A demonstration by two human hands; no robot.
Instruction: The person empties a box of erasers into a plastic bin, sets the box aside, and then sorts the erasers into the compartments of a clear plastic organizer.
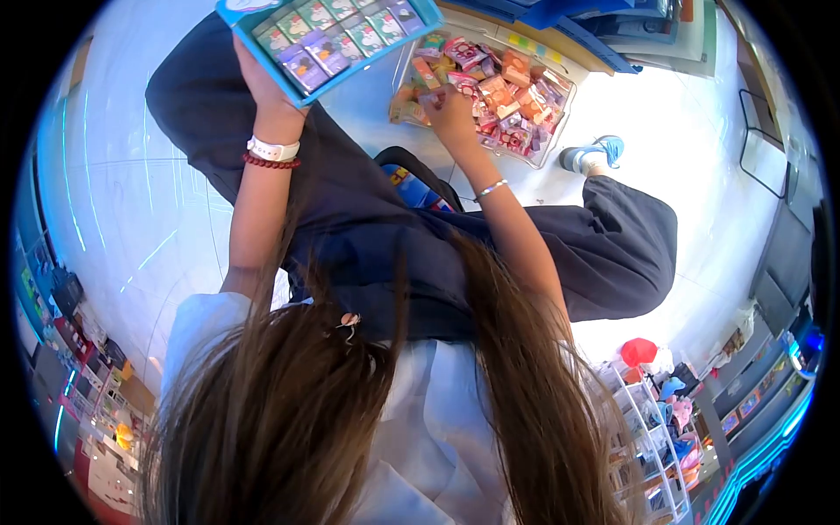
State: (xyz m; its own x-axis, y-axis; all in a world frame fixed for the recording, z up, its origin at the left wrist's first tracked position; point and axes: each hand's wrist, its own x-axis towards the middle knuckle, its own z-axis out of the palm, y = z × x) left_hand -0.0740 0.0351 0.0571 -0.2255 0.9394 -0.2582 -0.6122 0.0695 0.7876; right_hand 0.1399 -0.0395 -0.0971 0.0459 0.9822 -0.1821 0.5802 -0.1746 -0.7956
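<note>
My left hand [262,92] grips the left side of a shallow blue display box [372,62], tilted at the upper left. Rows of small packets [328,51] with white, green and purple pictures fill it. My right hand [450,114] reaches into the left part of a clear plastic bin [558,125] on the floor. Its fingers are curled together among the contents, and what lies between them is too small to make out. Pink, orange and red small boxes [500,94] are heaped loosely in the bin.
Blue folders or boards [604,39] stand behind the bin at the upper right. A black bag with blue print [420,185] lies between my legs. My shoe [595,156] is close to the bin's right side. A white rack with toys [647,429] stands at the lower right.
</note>
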